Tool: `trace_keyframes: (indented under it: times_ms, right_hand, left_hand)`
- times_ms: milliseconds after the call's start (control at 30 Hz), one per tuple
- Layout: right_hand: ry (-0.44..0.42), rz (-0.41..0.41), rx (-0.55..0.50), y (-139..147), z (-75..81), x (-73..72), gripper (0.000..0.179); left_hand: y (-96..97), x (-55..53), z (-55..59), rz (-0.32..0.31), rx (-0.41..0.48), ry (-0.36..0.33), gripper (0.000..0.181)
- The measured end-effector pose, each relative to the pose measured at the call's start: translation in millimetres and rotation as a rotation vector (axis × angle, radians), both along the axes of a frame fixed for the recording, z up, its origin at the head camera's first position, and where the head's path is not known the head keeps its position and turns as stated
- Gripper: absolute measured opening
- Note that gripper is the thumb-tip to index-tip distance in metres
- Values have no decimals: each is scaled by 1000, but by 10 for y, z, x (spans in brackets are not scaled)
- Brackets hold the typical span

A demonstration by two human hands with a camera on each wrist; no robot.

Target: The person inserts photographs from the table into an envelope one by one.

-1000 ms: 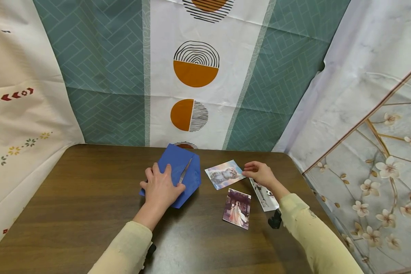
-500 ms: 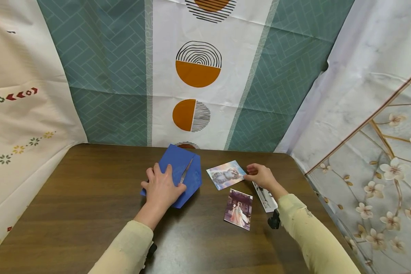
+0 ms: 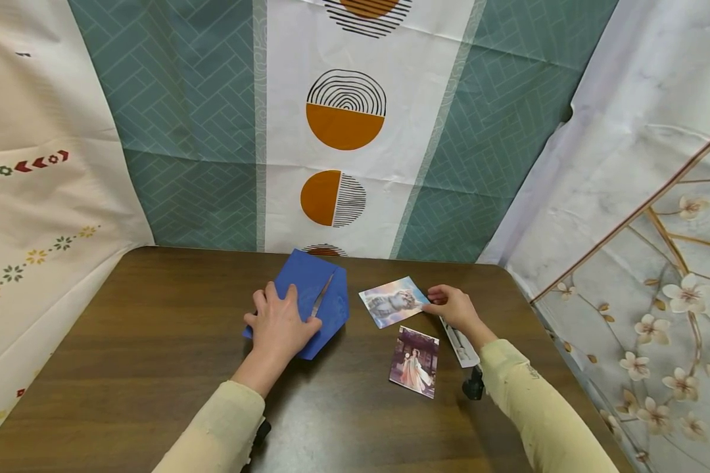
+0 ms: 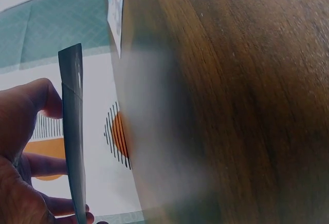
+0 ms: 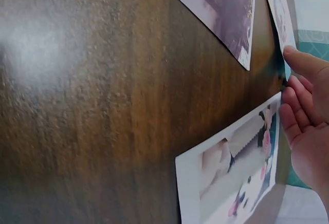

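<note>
My left hand point(image 3: 278, 322) holds a blue envelope point(image 3: 304, 270), fingers spread over its left part and thumb near the slit of its flap. In the left wrist view the envelope point(image 4: 74, 131) appears edge-on, raised off the table. My right hand point(image 3: 454, 307) pinches the right corner of a picture card with a grey cat point(image 3: 393, 302) between thumb and fingers. That card point(image 5: 280, 13) is lifted at this corner in the right wrist view. Under the right hand lies a pale card with black-and-white figures point(image 3: 461, 345), partly hidden by it.
A purple picture card with a robed figure point(image 3: 414, 361) lies between both forearms on the brown wooden table point(image 3: 154, 341). Patterned cloths hang behind the table point(image 3: 201, 164) and along its right side point(image 3: 645, 263).
My right hand and the cat card have shifted very slightly in the head view, which has also turned a little. The left hand keeps its hold on the envelope.
</note>
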State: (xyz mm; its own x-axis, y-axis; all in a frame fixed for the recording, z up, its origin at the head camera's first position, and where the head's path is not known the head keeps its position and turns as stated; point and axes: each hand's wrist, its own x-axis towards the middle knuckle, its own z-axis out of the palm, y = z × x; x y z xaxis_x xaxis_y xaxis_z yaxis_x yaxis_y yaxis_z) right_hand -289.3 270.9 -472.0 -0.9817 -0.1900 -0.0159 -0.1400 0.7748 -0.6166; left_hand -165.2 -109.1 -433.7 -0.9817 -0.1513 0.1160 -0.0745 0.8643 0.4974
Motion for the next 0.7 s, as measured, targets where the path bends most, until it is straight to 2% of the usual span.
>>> trace_keyframes:
  times_ms: [167, 700]
  right_hand:
    - [16, -37, -4, -37, -38, 3, 42]
    - [106, -43, -4, -98, -134, -17, 30]
  left_hand:
    - [-5, 9, 5, -1, 1, -7, 79]
    - [-25, 22, 1, 4, -1, -8, 80]
